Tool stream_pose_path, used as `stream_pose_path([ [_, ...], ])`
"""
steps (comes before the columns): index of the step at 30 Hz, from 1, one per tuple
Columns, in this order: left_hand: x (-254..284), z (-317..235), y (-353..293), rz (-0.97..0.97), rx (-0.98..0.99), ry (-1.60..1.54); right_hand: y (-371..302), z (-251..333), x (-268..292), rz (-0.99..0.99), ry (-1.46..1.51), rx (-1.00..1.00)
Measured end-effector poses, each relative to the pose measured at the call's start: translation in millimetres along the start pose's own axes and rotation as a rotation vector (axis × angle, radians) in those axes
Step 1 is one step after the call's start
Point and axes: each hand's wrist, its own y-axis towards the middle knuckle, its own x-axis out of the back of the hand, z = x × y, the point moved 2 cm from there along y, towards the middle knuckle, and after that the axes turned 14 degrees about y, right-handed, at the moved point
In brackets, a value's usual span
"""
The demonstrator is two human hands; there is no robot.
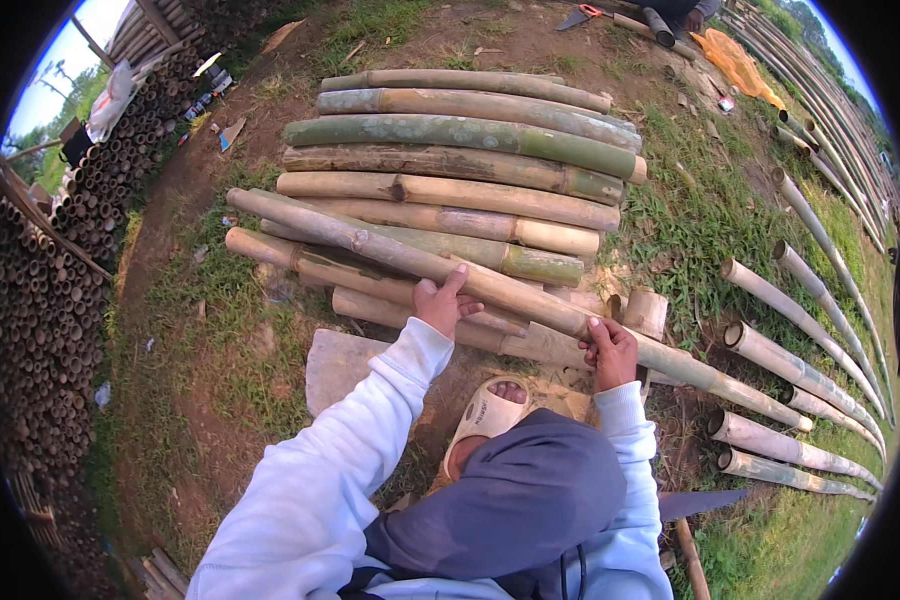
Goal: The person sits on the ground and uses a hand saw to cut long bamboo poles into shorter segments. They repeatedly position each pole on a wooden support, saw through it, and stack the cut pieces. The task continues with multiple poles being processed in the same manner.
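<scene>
A long tan bamboo pole (530, 297) slants across in front of me, from the upper left down to the lower right. My left hand (444, 304) is at its middle, one finger pressed along its surface and the others bent beneath. Further down the same pole, my right hand (609, 352) grips its near side, thumb on top. The pole crosses over other bamboo pieces, among them a brown-tan one (355, 272) by my left wrist. Just beyond my right hand stands a short bamboo stub (645, 312). The undersides of both hands are hidden.
Cut bamboo lengths lie in a row beyond, including a green one (460, 133). Longer poles (800, 362) fan out at the right. A dark blade (702, 502) lies by my right knee. Stacked bamboo (45, 300) rises at left. Another person (685, 10) is at the far edge.
</scene>
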Motion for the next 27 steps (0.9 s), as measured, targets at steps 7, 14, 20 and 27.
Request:
stream_pose_path([
  [7,0.0,-2.0,13.4,-0.032,-0.008,0.015,7.7,0.1,-3.4,-0.007,-0.014,0.005],
  [14,13.7,-13.2,16.1,0.163,0.244,0.374,24.6,-25.6,4.5,-0.042,-0.058,-0.062],
  [20,-17.1,-28.0,-13.4,0.241,-0.513,1.314,32.8,-26.2,5.2,-0.153,-0.119,-0.04],
  [27,-84.0,-6.9,20.8,0.495,-1.082,2.031,38.6,-25.7,2.6,-0.219,-0.134,-0.121],
])
